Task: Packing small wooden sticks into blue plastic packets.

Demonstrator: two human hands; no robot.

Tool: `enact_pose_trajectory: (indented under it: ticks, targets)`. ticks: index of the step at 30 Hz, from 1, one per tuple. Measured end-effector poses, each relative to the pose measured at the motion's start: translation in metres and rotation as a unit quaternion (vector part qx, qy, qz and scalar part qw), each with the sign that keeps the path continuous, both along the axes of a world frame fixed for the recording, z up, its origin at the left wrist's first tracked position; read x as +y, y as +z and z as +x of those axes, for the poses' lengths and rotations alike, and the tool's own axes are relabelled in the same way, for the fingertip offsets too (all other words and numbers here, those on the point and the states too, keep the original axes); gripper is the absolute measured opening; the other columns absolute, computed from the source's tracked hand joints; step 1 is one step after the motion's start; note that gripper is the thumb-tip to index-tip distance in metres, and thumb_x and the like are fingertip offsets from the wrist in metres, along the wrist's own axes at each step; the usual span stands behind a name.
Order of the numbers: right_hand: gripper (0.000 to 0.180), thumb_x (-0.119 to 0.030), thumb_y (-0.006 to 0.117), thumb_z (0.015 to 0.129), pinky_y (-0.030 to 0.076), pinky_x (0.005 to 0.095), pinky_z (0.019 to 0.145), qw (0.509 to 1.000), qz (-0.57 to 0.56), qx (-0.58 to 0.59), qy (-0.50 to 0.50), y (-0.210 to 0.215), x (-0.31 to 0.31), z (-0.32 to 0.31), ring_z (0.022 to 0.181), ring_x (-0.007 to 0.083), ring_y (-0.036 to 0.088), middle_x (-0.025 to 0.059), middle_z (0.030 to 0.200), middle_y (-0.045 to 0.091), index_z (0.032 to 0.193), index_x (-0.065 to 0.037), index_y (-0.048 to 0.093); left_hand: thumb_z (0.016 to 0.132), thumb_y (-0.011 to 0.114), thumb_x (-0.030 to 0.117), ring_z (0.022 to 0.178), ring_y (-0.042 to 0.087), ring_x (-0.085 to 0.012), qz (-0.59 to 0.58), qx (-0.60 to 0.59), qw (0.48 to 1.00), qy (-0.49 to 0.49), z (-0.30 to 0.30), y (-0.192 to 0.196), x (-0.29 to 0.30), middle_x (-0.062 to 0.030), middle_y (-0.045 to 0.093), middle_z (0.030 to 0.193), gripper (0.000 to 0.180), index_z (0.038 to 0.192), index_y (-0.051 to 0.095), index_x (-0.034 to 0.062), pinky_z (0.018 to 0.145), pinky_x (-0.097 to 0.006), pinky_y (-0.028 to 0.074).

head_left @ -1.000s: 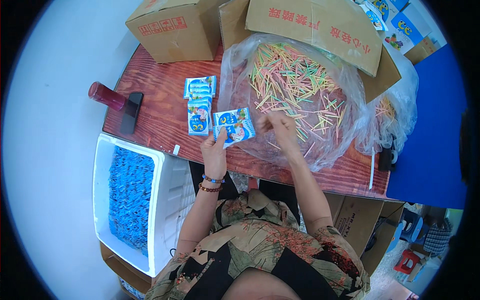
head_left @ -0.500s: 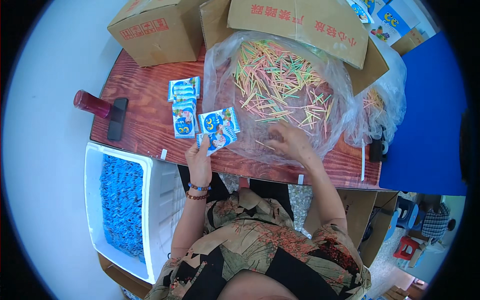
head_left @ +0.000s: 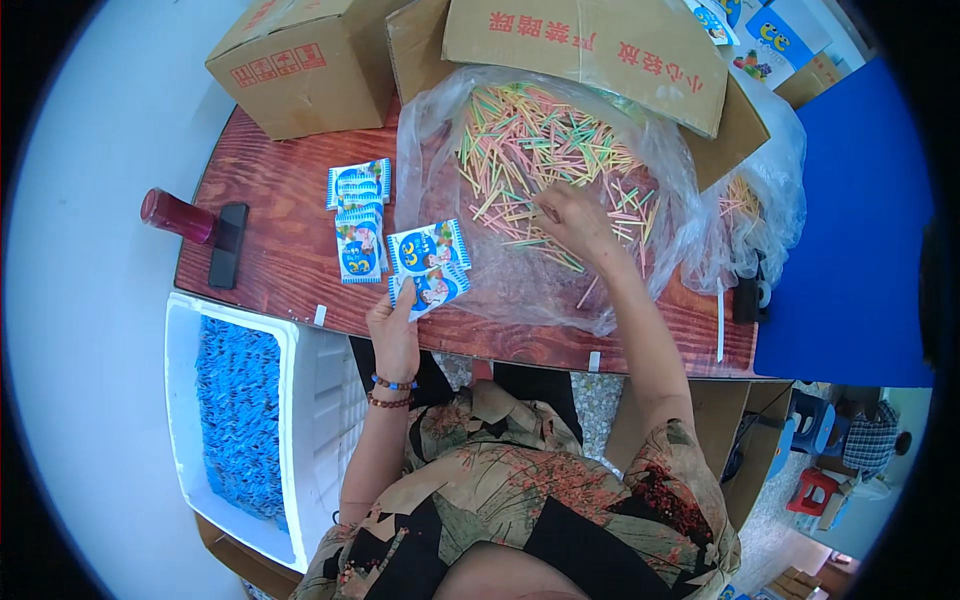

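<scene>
My left hand (head_left: 393,330) pinches the corner of a small blue-and-white packet (head_left: 440,290) near the table's front edge. Just beyond it a second packet (head_left: 428,247) lies partly overlapped. My right hand (head_left: 578,222) is over a pile of thin pink, yellow and green sticks (head_left: 545,135) spread on a clear plastic bag (head_left: 500,290). Its fingers are drawn together at the pile's near side; whether a stick is between them is hidden. To the left, several similar packets (head_left: 360,245) lie overlapping in a column.
A cardboard box (head_left: 310,85) and an open carton (head_left: 590,60) stand at the back. A red bottle (head_left: 178,216) and black phone (head_left: 228,245) lie left. Below them, a white foam box (head_left: 290,400) holds many blue packets. Another bag of sticks (head_left: 745,200) sits right.
My right hand has moved away from me, from the bag's near part onto the stick pile, its fingers drawing together. My left hand still holds the packet. The whole view has shifted slightly.
</scene>
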State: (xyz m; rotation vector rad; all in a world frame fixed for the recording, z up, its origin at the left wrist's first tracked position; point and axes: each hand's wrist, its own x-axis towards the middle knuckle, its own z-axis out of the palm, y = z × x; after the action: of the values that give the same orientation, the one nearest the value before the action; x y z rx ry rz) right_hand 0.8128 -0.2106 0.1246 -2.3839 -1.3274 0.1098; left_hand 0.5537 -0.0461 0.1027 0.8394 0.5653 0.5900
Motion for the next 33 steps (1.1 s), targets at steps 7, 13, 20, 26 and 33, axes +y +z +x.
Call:
enact_pose_trajectory:
  ticks: [7, 13, 20, 26, 33]
  targets:
    - [0.067, -0.034, 0.074, 0.072, 0.041, 0.0424, 0.094, 0.996, -0.038, -0.075, 0.027, -0.009, 0.003, -0.013, 0.116, 0.0344, 0.047, 0.0194, 0.121, 0.05, 0.125, 0.0, 0.051, 0.094, 0.059, 0.016, 0.088, 0.064, -0.0113, -0.003, 0.003, 1.0, -0.01, 0.0, -0.004, -0.001, -0.0049, 0.068, 0.102, 0.017, 0.101, 0.066, 0.0023, 0.076, -0.026, 0.049]
    - [0.057, -0.028, 0.069, 0.074, 0.044, 0.0436, 0.091, 0.999, -0.042, -0.005, -0.002, -0.011, 0.001, -0.006, 0.106, 0.036, 0.053, 0.0185, 0.112, 0.053, 0.122, -0.001, 0.052, 0.093, 0.06, 0.013, 0.088, 0.063, -0.01, -0.034, 0.004, 0.999, 0.013, 0.0, 0.0, 0.001, -0.0062, 0.067, 0.1, 0.017, 0.099, 0.066, -0.0019, 0.08, -0.028, 0.05]
    - [0.041, -0.024, 0.064, 0.073, 0.046, 0.0475, 0.086, 0.993, -0.113, -0.029, -0.011, 0.011, 0.016, -0.029, 0.102, 0.0367, 0.056, 0.0192, 0.104, 0.056, 0.106, -0.002, 0.054, 0.093, 0.06, 0.012, 0.089, 0.063, -0.0105, -0.039, -0.003, 0.999, 0.015, -0.003, -0.001, 0.002, -0.0064, 0.067, 0.1, 0.017, 0.1, 0.065, -0.0016, 0.082, -0.028, 0.05]
    - [0.027, -0.017, 0.057, 0.078, 0.046, 0.0476, 0.081, 0.985, -0.151, -0.075, 0.02, -0.013, 0.018, -0.028, 0.098, 0.0365, 0.057, 0.0187, 0.101, 0.058, 0.099, -0.001, 0.053, 0.092, 0.06, 0.012, 0.089, 0.063, -0.0108, -0.041, -0.001, 0.999, 0.011, -0.001, -0.002, 0.001, -0.0063, 0.067, 0.1, 0.017, 0.1, 0.065, -0.0015, 0.082, -0.028, 0.05]
    - [0.019, -0.014, 0.048, 0.085, 0.045, 0.0483, 0.078, 0.993, -0.104, -0.052, 0.014, -0.009, 0.012, -0.021, 0.088, 0.0389, 0.06, 0.0228, 0.09, 0.061, 0.092, 0.002, 0.054, 0.093, 0.058, 0.013, 0.095, 0.065, -0.015, -0.029, -0.003, 1.0, -0.004, -0.005, -0.008, 0.004, -0.0077, 0.067, 0.106, 0.019, 0.106, 0.063, -0.0003, 0.084, -0.031, 0.051]
